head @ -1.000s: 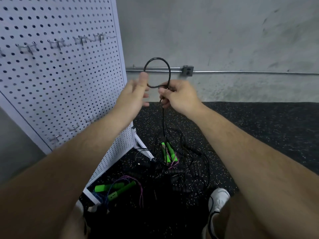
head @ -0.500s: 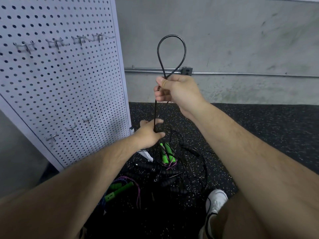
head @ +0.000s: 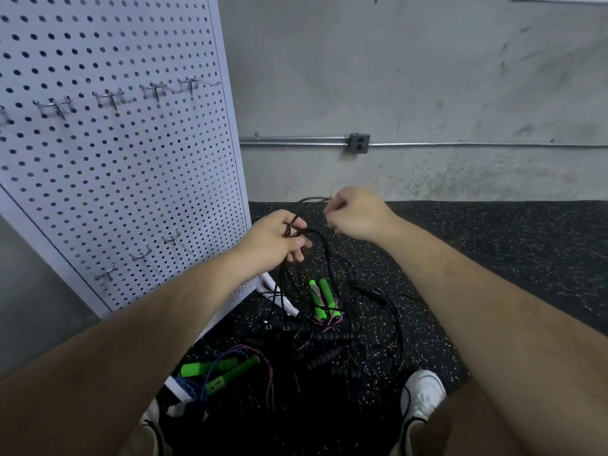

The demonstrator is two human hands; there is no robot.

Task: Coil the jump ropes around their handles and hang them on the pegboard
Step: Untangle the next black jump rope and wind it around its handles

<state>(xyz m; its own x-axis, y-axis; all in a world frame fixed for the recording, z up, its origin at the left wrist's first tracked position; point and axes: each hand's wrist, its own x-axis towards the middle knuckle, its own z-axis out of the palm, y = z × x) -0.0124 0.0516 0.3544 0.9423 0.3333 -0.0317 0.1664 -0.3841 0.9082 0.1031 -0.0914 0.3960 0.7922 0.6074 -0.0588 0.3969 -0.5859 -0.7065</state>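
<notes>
Head view looks down at two bare arms held out over a dark floor mat (head: pixel 493 258). The left hand (head: pixel 276 240) is lower and nearer to the pegboard (head: pixel 115 176). Its fingers (head: pixel 297 250) are curled round a few loops of the black jump rope (head: pixel 324 248), so it holds a small bunch. The right hand (head: pixel 357 213) is just beside it, a little higher and closer to the wall. Its fingers (head: pixel 332 222) are bent in tight and seem to pinch a thin bit of the same rope that sticks out to the left. From the left hand the rope hangs almost straight down to a messy pile on the mat. The black handles (head: pixel 329 337) lie flat in that pile, well below both hands and close to the person's feet. So the rope runs up and down, and the handles are at the bottom end. I think the rope has to be pulled up more before it can go round the handles. The low hooks (head: pixel 144 256) on the pegboard are near the left hand. Green-handled ropes (head: pixel 320 297) lie in the pile too, with no hand on them.
</notes>
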